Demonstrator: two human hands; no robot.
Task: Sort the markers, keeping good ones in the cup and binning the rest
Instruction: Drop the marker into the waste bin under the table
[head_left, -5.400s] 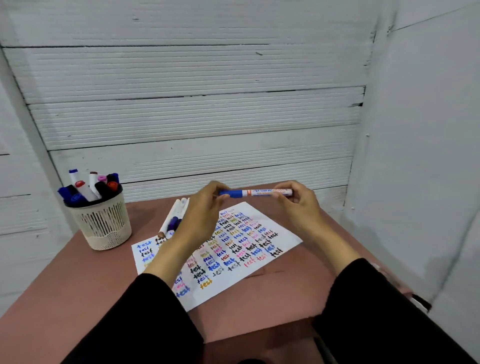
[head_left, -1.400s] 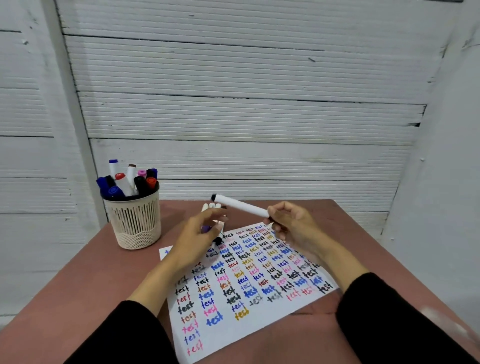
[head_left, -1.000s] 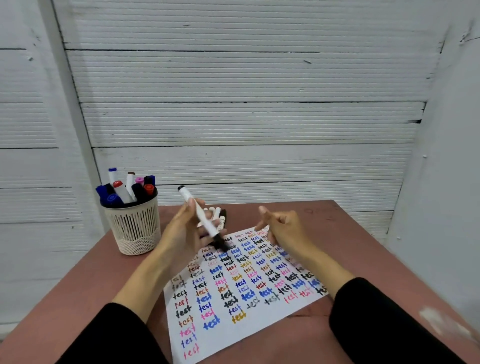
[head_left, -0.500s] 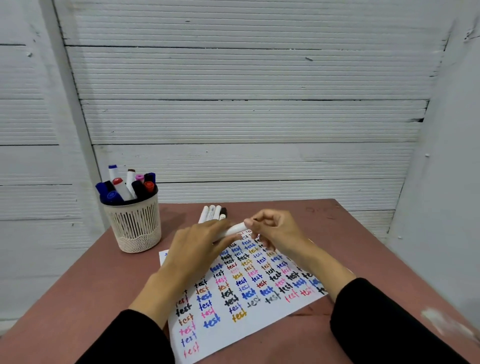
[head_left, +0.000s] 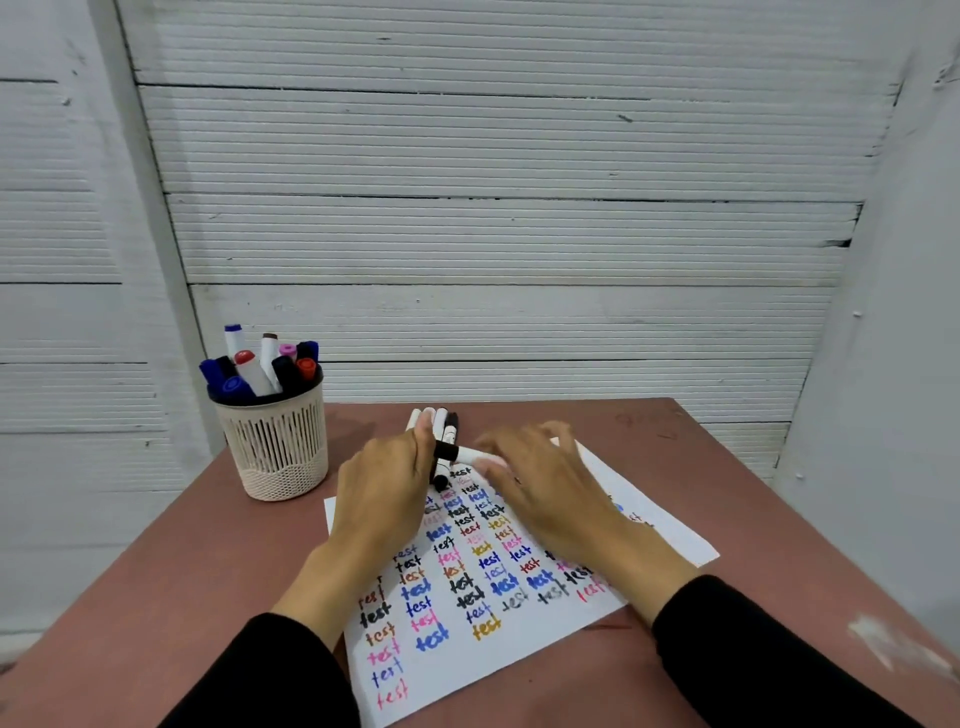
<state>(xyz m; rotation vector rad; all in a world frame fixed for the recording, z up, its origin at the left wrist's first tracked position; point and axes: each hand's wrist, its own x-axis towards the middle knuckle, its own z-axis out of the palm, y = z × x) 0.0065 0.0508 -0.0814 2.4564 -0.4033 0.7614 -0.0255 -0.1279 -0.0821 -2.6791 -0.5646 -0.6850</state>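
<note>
Sorting partly done: both hands, left (head_left: 384, 483) and right (head_left: 540, 483), shared a grip on a white black-capped marker (head_left: 460, 453) above the white "test"-covered paper sheet (head_left: 467, 623); beyond lay loose markers (head_left: 439, 423); left stood the filled beige slotted cup (head_left: 272, 444).

So my table (head_left: 171, 597) is this reddish-brown slab shoved right up against a white slatted wall. Sitting directly on it at the far left is a cream slotted cup (head_left: 275, 447), standing upright and stuffed with markers, caps up. Just to the right of the cup there's a white sheet of paper (head_left: 530, 644) lying flat and turned at an angle, covered in rows of the word "test" in black, blue, pink, red and orange. Past the far edge of the paper, a small row of loose markers (head_left: 441, 423) lies side by side on the tabletop, partly hidden behind my hands.
</note>
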